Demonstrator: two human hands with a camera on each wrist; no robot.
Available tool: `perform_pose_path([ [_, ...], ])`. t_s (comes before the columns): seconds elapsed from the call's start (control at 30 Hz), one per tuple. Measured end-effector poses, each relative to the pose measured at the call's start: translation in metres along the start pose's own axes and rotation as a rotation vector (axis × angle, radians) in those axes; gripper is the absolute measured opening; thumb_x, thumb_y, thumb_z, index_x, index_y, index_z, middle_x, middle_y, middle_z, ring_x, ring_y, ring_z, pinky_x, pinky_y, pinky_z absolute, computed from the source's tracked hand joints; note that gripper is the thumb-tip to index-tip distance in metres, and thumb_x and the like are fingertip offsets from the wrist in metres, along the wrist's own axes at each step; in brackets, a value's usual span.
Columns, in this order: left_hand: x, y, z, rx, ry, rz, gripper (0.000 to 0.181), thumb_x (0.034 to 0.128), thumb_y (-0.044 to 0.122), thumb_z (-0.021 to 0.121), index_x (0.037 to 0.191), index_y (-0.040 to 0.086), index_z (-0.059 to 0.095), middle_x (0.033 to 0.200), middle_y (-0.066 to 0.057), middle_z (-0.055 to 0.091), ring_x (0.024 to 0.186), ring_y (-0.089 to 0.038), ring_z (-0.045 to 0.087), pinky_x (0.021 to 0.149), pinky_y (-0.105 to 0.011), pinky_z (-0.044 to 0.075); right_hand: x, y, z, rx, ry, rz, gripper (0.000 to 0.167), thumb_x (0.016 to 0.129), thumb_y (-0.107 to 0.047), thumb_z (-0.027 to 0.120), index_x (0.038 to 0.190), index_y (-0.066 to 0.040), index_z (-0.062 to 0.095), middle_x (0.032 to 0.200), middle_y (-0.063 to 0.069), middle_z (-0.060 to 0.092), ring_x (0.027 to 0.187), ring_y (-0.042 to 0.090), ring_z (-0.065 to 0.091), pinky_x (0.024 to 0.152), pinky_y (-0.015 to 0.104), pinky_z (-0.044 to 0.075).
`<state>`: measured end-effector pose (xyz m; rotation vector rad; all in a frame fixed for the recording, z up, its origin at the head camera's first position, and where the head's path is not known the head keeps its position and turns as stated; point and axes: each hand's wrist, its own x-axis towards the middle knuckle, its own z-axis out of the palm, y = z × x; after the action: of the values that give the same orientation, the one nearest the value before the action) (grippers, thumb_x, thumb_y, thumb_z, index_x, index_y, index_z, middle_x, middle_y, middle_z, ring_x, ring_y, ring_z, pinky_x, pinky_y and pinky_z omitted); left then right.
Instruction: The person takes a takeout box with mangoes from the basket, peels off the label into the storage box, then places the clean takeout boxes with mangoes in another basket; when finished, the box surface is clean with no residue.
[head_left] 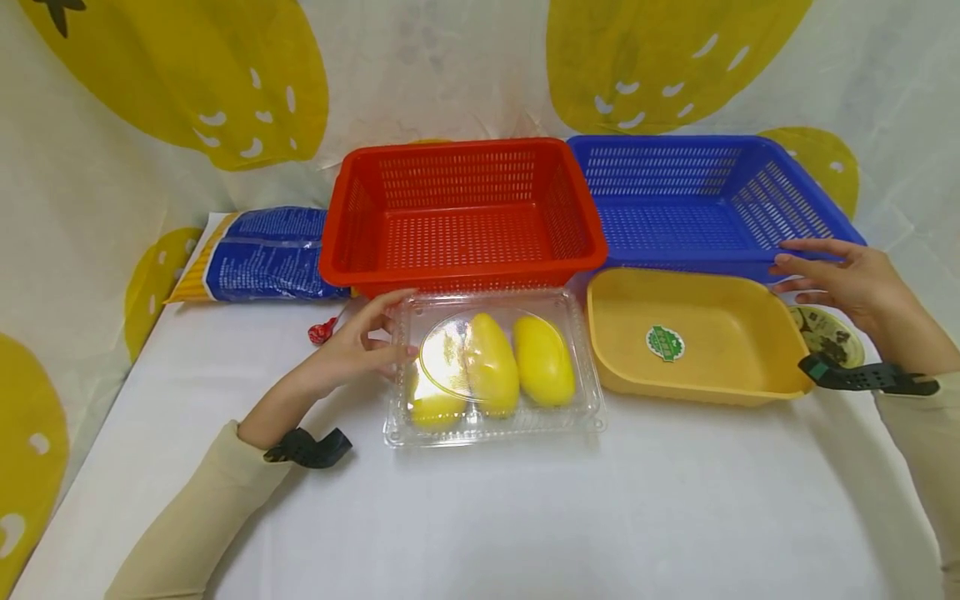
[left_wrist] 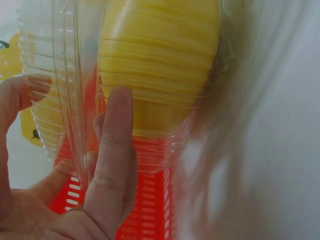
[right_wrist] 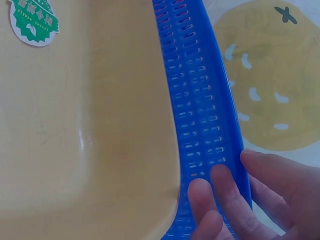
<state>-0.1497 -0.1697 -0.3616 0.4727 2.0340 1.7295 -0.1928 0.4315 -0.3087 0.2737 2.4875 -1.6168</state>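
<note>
Three yellow mangoes lie inside a clear plastic clamshell box, its lid down over them in the head view. At the box's left side, my left hand holds the edge. One fingertip lies against the lid in the left wrist view, while another finger touches the ribbed side. My right hand is at the front right corner of the blue basket, fingers loosely bent near its rim. Beside those fingers stands a yellow plastic basin with a green and white sticker.
A red basket stands behind the box. Left of it lies a blue and yellow packet. A small red wrapped candy rests near my left hand. Partly behind my right wrist is a round patterned container. Patterned cloth hangs behind.
</note>
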Motion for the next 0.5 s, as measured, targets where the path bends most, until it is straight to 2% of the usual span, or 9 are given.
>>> perform_pose_path([
  [0.23, -0.0005, 0.0025, 0.0015, 0.029, 0.012, 0.002, 0.077, 0.0880, 0.001, 0.064, 0.153, 0.020, 0.028, 0.114, -0.020, 0.043, 0.080, -0.023, 0.070, 0.067, -0.036, 0.059, -0.0007, -0.0009, 0.0012, 0.025, 0.007, -0.005, 0.020, 0.095, -0.022, 0.063, 0.096, -0.042, 0.065, 0.081, -0.017, 0.072, 0.069, 0.006, 0.071, 0.061, 0.020, 0.056],
  [0.5, -0.0021, 0.0055, 0.0033, 0.030, -0.006, 0.020, 0.077, 0.0877, 0.002, 0.066, 0.153, 0.019, 0.028, 0.123, -0.023, 0.042, 0.078, -0.026, 0.069, 0.067, -0.036, 0.060, -0.0010, -0.0005, 0.0007, 0.055, -0.001, -0.007, 0.020, 0.095, -0.019, 0.063, 0.097, -0.039, 0.066, 0.082, -0.014, 0.072, 0.069, 0.008, 0.071, 0.061, 0.022, 0.057],
])
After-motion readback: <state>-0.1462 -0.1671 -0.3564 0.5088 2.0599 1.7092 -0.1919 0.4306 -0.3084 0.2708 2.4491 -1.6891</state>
